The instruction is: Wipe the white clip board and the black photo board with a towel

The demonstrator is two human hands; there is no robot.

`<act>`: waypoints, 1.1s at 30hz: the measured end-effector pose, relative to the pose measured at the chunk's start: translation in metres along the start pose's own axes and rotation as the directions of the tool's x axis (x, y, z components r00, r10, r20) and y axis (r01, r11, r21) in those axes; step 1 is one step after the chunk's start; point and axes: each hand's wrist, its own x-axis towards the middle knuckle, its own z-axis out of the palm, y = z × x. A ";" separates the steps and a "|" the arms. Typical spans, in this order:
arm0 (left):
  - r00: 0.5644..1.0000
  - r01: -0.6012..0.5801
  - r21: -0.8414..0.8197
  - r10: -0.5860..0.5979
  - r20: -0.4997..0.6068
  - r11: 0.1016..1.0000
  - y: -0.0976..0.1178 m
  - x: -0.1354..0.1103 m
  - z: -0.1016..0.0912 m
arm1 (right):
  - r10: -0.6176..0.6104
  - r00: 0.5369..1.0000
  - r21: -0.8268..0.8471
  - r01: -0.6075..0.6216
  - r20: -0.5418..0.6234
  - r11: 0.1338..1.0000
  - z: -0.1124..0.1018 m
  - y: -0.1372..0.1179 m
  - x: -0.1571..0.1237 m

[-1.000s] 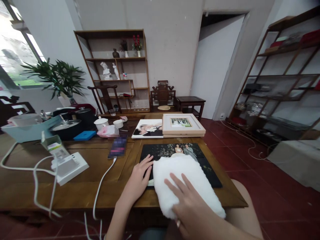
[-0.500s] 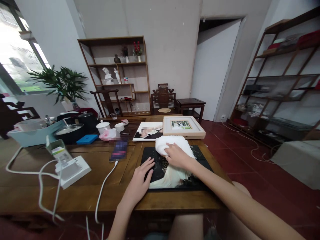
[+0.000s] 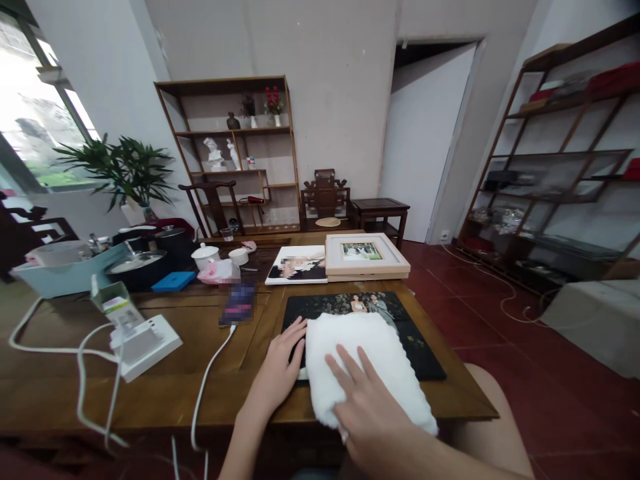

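A dark photo panel (image 3: 420, 347), printed with a couple among dark foliage, lies flat near the front edge of the wooden table. My right hand (image 3: 367, 403) presses a fluffy white towel (image 3: 345, 333) down onto it, fingers spread on top and the thumb side gripping the towel's near edge. The towel spreads over the middle of the panel and hangs past its near side. At the panel's left edge my left hand (image 3: 280, 360) rests with fingers stretched out, holding nothing.
Behind the panel lie a second photo print (image 3: 297, 265) and a pale wooden picture frame (image 3: 367, 257). To the left are a phone (image 3: 239, 303) on a white cable, an opened white box (image 3: 150, 347), a blue box (image 3: 173, 281), cups and a light-blue bin (image 3: 65, 273).
My right hand has drawn the towel from the panel's far side toward me, and the towel now lies more spread out. The printed couple has come into sight. My left hand stays put.
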 end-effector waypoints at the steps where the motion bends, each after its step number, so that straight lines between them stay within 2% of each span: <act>1: 1.000 0.002 0.004 -0.002 0.003 1.000 0.001 0.000 -0.001 | -0.022 1.000 0.013 0.021 0.009 1.000 0.001 -0.001 -0.003; 4: 1.000 0.003 0.012 -0.003 0.008 1.000 0.001 0.000 -0.001 | -0.040 0.999 0.041 0.040 -0.008 0.998 -0.002 0.004 -0.005; 7: 1.000 -0.011 0.002 0.011 0.000 1.000 -0.001 0.000 0.002 | 0.000 0.997 0.048 0.004 -0.075 0.999 -0.012 0.019 0.005; 13: 1.000 -0.020 -0.016 0.020 -0.021 1.000 -0.003 -0.002 0.003 | 0.140 0.976 -0.060 -0.152 -0.167 0.987 -0.023 0.065 0.052; 17: 1.000 -0.004 -0.044 0.004 0.008 0.999 0.004 -0.006 -0.003 | 0.189 0.962 -0.081 -0.208 -0.199 0.975 -0.022 0.076 0.071; 19: 1.000 0.002 -0.069 -0.001 0.007 0.998 0.005 -0.008 -0.005 | 0.119 0.971 -0.062 -0.134 -0.205 0.989 -0.020 0.070 0.069; 22: 1.000 -0.003 -0.079 0.002 -0.017 0.997 0.004 -0.008 -0.005 | -0.053 0.979 -0.023 0.049 -0.198 0.999 -0.015 0.052 0.053; 28: 0.998 -0.054 -0.050 0.053 -0.022 0.997 0.001 -0.006 -0.002 | -0.303 0.943 0.045 0.311 -0.137 0.949 -0.020 0.027 0.015; 31: 0.998 -0.065 -0.061 0.065 -0.013 0.996 0.001 -0.006 -0.003 | -0.353 0.931 0.109 0.362 -0.093 0.926 -0.029 0.031 0.002; 33: 0.999 -0.043 -0.057 0.043 0.001 0.997 0.000 -0.006 -0.003 | -0.321 0.943 0.162 0.332 -0.091 0.929 -0.032 0.037 -0.004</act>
